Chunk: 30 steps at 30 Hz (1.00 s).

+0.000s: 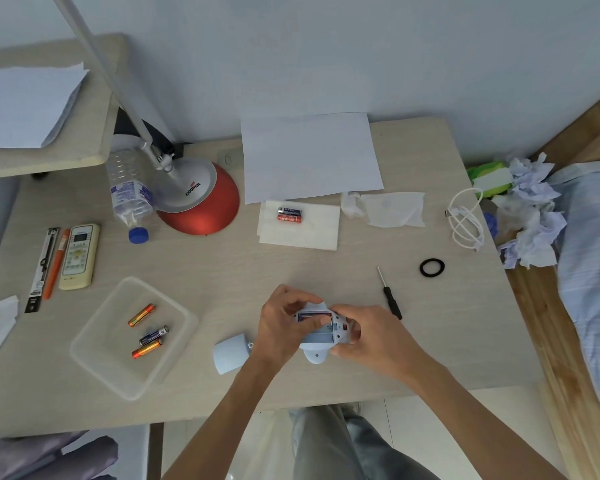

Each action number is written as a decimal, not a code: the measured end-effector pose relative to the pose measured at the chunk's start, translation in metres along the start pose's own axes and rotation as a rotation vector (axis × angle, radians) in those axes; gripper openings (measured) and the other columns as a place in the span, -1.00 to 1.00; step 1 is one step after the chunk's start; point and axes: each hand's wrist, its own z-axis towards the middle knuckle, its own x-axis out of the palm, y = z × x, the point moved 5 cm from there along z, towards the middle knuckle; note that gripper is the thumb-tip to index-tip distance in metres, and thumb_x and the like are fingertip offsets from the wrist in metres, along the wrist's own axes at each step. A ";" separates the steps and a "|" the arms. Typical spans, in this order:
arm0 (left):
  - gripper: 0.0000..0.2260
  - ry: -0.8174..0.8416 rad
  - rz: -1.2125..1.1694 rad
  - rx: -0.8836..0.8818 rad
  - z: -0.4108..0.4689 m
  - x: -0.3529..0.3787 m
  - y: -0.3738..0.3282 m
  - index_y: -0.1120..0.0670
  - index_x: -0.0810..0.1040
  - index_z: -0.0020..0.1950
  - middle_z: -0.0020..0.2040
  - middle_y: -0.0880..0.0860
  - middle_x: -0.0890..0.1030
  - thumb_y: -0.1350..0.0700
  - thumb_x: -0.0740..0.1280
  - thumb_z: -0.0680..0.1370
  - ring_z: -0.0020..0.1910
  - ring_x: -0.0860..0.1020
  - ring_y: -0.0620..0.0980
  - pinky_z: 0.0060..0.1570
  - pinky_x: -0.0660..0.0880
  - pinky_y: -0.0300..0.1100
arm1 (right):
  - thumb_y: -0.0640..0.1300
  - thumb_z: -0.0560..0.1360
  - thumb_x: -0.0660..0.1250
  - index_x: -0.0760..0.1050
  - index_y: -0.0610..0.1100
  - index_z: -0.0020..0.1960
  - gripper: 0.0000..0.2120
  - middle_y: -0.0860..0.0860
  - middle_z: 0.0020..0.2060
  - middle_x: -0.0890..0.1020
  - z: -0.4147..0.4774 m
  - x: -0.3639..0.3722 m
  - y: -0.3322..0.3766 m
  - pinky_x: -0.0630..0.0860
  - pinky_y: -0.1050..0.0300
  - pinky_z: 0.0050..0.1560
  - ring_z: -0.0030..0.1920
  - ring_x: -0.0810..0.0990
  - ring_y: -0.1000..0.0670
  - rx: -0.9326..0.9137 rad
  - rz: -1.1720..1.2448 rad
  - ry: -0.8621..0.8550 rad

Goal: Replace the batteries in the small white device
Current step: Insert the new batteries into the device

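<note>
Low in the centre of the frame: small white device [321, 332], back side up, battery bay open, cradled just above the table [291, 271]. Left hand [281, 323] wrapped around the left end, thumb and forefinger pinched together over the upper slot, apparently pressing a cell home; dark and red inside that slot, though too small to be sure. Right hand [364, 336] clamped on the right end beside a small red switch, fingers curled under the shell.

Probably light, rigid moulded plastic, smooth and a bit slippery; best held by the two ends, as now, with fingers kept clear of the thin spring contacts, likely the only delicate part. Lower slots looking empty, so probably partway through loading.

Just left of the wrists, flat on the table: pale rounded battery cover [230, 353], thin, with a small tab likely to snap if forced. Further up, centre of the frame: two fresh-looking AAA batteries [289, 215] side by side on a folded tissue [300, 225]; small, hard, prone to rolling, easiest pinched mid-body. Lower left: clear plastic tray [132, 336] holding three loose batteries [148, 336], presumably the spent ones. Right of the hands: small black-handled screwdriver [390, 294], lying well apart from the device.
</note>
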 end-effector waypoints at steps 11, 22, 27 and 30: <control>-0.69 -0.012 -0.051 -0.083 -0.004 -0.002 0.008 -0.05 0.79 -0.01 0.04 0.01 0.68 0.19 0.74 0.34 -0.03 0.73 0.05 0.02 0.71 0.18 | 0.06 0.40 0.56 0.54 0.10 0.45 -0.37 0.19 0.00 0.72 0.000 0.002 -0.001 0.50 0.35 -0.13 -0.13 0.63 0.17 0.010 -0.026 0.000; -0.66 -0.096 0.165 0.018 0.041 -0.040 -0.038 -0.09 0.75 0.20 0.19 -0.06 0.63 0.04 0.67 0.45 0.01 0.67 -0.11 0.09 0.67 -0.14 | 0.06 0.39 0.48 0.55 0.16 0.32 -0.51 0.20 -0.09 0.71 -0.001 0.002 0.000 0.61 0.18 -0.09 -0.15 0.62 0.13 0.028 -0.028 0.025; -0.66 -0.145 0.520 0.196 0.121 -0.051 -0.052 -0.04 0.73 0.24 0.15 -0.03 0.61 0.06 0.64 0.48 0.10 0.63 0.04 0.16 0.63 0.01 | 0.07 0.40 0.49 0.52 0.18 0.34 -0.48 0.21 -0.04 0.71 0.001 0.003 -0.001 0.56 0.27 -0.12 -0.15 0.60 0.15 0.024 -0.053 0.033; -0.68 -0.082 0.692 0.186 0.150 -0.046 -0.049 -0.04 0.71 0.26 0.17 -0.06 0.60 0.04 0.59 0.52 0.26 0.54 0.03 0.22 0.59 0.07 | 0.09 0.40 0.47 0.51 0.20 0.32 -0.51 0.26 -0.07 0.69 0.000 0.004 -0.001 0.54 0.29 -0.13 -0.13 0.61 0.17 0.015 -0.048 0.032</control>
